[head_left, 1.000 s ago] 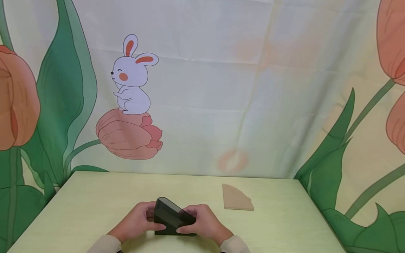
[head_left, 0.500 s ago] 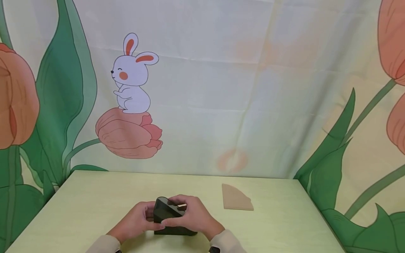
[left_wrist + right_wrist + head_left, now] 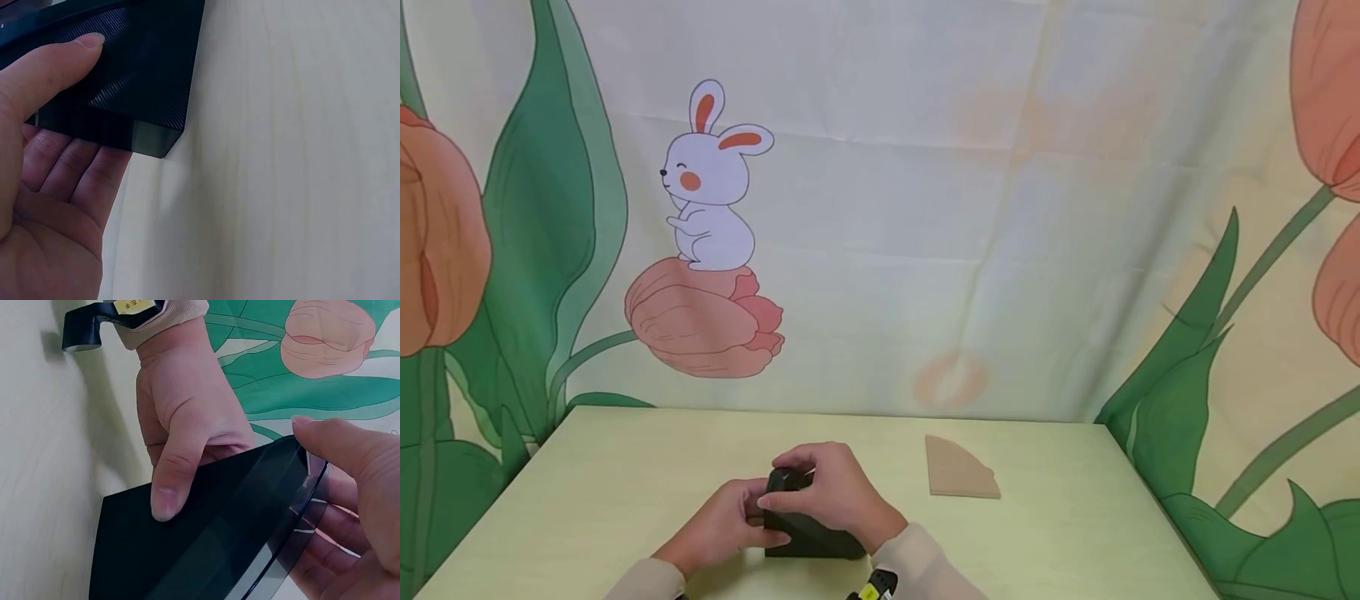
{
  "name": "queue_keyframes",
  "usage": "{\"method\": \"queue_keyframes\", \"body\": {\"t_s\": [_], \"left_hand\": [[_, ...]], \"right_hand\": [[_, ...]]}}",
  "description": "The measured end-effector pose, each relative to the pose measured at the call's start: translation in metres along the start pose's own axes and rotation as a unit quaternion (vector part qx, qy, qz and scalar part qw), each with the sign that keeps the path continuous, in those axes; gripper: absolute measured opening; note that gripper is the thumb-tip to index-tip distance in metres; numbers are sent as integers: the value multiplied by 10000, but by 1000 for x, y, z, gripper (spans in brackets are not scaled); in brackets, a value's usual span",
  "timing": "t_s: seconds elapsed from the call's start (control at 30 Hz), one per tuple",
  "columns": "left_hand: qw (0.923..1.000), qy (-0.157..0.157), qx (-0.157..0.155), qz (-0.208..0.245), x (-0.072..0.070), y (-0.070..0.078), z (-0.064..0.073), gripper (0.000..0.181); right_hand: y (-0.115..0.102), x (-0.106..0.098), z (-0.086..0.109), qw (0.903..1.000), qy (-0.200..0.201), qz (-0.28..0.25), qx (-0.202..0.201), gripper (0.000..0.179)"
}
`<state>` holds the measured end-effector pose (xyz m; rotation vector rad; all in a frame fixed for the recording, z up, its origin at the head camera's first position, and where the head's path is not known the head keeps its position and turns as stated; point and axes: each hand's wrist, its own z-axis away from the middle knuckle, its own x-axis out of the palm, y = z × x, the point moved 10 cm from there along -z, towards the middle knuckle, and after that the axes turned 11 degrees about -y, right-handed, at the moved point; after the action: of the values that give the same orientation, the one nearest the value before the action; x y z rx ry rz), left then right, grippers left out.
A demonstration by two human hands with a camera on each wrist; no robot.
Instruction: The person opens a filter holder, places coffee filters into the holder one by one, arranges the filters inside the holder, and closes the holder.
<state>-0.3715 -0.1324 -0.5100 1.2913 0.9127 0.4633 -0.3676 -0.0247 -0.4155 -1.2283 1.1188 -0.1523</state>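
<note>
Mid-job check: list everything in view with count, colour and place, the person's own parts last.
Box: one, black with a see-through part along its upper edge, between the hands at the near side of the table.
Fan-shaped board: one, brown, flat on the table, right of the box.
Table: one, pale yellow, under the board.
Backdrop: one, pale, behind the table.
Rabbit print: one, white, backdrop's left half.
Tulip prints: at least four, orange-pink, left and right.
Leaf prints: several, green, both sides.
Wrist devices: two, black, at the wrists.
Sleeves: two, beige.
Left hand: one, gripping the box's left end.
Right hand: one, at its top.
</note>
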Motion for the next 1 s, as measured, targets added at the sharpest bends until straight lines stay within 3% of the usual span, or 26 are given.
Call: {"method": "queue_keyframes", "body": {"t_s": [0.33, 0.53, 1.0], "left_hand": [[9997, -60, 107, 215, 2, 0, 1, 49], [9995, -73, 173, 237, 2, 0, 2, 48], [9999, -14, -102, 119, 2, -5, 0, 46]], "right_hand": [[2, -22, 15, 9984, 163, -533, -117, 38], [7, -42, 28, 9976, 275, -579, -274, 36], [41, -78, 61, 9881, 225, -1404, -589, 38]]}}
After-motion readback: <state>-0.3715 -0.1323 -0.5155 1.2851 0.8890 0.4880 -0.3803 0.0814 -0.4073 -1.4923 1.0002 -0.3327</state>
